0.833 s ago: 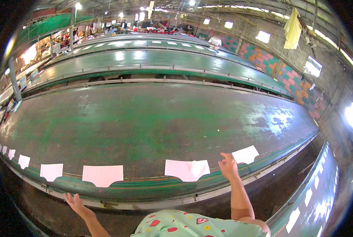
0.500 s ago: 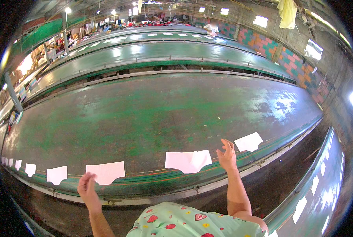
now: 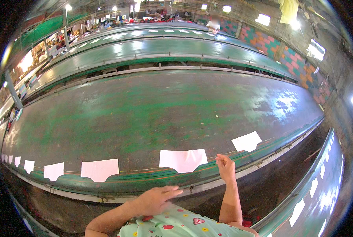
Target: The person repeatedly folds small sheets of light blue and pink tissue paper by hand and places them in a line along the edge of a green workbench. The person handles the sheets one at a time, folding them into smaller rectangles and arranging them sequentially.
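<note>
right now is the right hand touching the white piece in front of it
Apart. In the head view the right hand is raised with fingers curled, and a strip of green table shows between it and the white fabric piece.

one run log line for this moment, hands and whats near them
left hand: empty, open, above table edge | right hand: empty, fingers curled, beside white fabric piece | long green table: row of white pieces

Beyond the long green bench (image 3: 153, 114), more green benches (image 3: 164, 47) run parallel. A patterned wall (image 3: 275, 51) stands at right; yellow cloth (image 3: 289, 8) hangs overhead.
</note>
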Available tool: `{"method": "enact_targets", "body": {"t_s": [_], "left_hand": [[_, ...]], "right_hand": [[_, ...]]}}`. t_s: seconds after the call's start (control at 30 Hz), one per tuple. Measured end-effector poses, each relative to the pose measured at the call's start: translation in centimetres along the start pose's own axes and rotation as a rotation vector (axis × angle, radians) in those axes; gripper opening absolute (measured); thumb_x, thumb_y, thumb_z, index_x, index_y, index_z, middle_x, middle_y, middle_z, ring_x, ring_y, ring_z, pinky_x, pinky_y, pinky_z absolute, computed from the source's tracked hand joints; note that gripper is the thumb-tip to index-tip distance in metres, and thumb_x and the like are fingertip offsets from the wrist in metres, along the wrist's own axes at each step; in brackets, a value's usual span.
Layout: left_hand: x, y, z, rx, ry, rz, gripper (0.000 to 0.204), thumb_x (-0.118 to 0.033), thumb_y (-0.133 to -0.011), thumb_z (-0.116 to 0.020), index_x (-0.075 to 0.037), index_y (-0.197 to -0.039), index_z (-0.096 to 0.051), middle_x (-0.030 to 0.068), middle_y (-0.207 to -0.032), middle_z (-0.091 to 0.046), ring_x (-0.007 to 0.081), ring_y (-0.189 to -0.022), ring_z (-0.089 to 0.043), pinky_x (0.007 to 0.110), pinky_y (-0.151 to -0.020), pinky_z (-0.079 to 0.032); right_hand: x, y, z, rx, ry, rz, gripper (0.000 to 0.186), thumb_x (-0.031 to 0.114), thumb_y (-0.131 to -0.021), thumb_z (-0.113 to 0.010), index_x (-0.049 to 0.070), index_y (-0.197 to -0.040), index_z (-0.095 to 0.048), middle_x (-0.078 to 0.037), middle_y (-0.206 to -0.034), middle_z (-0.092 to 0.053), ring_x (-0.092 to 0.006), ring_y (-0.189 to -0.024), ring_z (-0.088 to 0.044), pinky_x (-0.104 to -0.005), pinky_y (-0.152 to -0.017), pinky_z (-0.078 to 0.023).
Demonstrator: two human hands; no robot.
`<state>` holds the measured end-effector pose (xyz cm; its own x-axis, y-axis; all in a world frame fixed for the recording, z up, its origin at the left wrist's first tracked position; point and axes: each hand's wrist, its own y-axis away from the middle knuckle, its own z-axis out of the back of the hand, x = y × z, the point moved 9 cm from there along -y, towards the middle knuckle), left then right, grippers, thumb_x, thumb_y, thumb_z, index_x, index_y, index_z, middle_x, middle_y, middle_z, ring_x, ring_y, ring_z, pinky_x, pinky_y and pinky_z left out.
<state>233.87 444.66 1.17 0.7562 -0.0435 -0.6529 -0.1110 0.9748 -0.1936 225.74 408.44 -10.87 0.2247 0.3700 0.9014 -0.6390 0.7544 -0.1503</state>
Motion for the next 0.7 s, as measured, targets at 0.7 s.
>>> {"method": "enact_targets", "body": {"t_s": [0.7], "left_hand": [[17.3,30.0,17.7,-0.277,0.07,0.34,0.07,-0.025,-0.084,-0.088,-0.004,-0.146,-0.06,0.0198,-0.139,-0.066,0.0369,-0.129,-0.062,0.046,-0.109,-0.05]], "right_hand": [[11.4,9.7,-22.4,-0.253,0.123,0.017,0.048,0.0,-0.09,-0.074,0.007,-0.137,-0.065,-0.016,-0.139,-0.061,-0.0289,-0.121,-0.066,-0.0409,-0.095,-0.059]]}}
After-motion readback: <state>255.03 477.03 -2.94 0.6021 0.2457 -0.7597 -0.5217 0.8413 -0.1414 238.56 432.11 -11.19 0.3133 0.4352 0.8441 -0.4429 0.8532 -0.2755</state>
